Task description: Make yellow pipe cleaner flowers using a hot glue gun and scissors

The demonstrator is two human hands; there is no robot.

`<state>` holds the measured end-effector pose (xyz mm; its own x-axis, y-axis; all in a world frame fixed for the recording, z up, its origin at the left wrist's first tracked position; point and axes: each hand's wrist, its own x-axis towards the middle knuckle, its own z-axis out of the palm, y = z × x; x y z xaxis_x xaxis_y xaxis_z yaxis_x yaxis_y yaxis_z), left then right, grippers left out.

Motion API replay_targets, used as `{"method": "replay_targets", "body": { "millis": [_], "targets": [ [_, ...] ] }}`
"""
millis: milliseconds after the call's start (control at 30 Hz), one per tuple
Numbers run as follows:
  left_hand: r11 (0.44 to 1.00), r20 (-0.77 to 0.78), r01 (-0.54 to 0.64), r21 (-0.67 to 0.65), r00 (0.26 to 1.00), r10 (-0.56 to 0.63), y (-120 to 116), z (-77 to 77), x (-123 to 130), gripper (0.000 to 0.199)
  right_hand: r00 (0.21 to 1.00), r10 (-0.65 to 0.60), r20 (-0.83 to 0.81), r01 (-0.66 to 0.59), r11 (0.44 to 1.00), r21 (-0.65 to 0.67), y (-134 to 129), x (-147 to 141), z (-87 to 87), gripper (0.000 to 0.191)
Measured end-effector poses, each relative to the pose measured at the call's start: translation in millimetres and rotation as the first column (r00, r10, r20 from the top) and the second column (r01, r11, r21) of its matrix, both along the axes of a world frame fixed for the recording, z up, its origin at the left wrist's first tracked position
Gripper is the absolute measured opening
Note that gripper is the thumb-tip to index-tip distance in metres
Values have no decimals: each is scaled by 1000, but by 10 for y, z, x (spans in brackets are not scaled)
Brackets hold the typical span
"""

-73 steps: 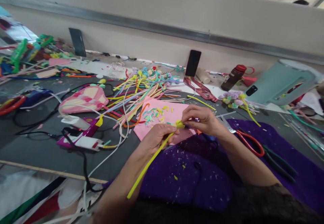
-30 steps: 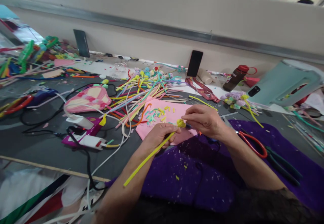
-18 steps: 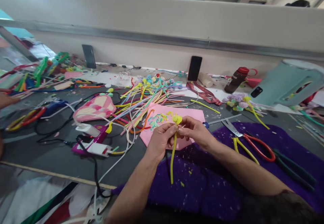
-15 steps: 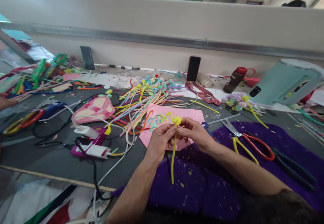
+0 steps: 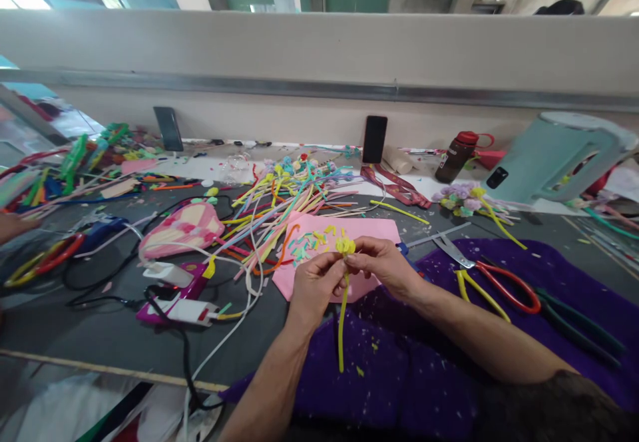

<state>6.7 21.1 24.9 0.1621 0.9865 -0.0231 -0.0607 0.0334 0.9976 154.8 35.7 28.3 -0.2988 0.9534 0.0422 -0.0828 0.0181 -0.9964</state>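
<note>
Between both hands is a yellow pipe-cleaner flower (image 5: 345,245), its long yellow stem hanging down over the purple cloth (image 5: 379,375). My left hand (image 5: 319,282) pinches it just under the bloom, thumb and fingers closed. From the other side my right hand (image 5: 382,262) grips the base of the petals with its fingertips. Behind the hands lies a pink sheet (image 5: 384,229), scattered with small green and yellow snippets (image 5: 307,245). Scissors with red handles (image 5: 506,285) and green-handled pliers (image 5: 579,325) rest on the cloth at the right.
A heap of pipe-cleaner flowers (image 5: 294,176) lies behind the pink sheet. A purple power strip (image 5: 180,292) with cables is at left. At back right stand a bottle (image 5: 455,157) and a teal kettle (image 5: 544,159). Another person's hand (image 5: 14,227) shows at far left.
The yellow bloom has turned and its petals now point more upright. Both hands keep their hold on it. The whole view has shifted slightly.
</note>
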Motion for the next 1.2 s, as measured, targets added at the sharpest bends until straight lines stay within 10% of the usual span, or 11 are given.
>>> {"method": "replay_targets", "body": {
  "millis": [800,1200],
  "targets": [
    [993,-121,48,106,992,-35,-19,12,-4,15,997,0,80,3,999,-32,34,36,51,18],
    [951,317,131,-281,948,-37,51,-47,-18,18,979,36,199,-23,997,-70,-31,-5,108,21]
  ]
}}
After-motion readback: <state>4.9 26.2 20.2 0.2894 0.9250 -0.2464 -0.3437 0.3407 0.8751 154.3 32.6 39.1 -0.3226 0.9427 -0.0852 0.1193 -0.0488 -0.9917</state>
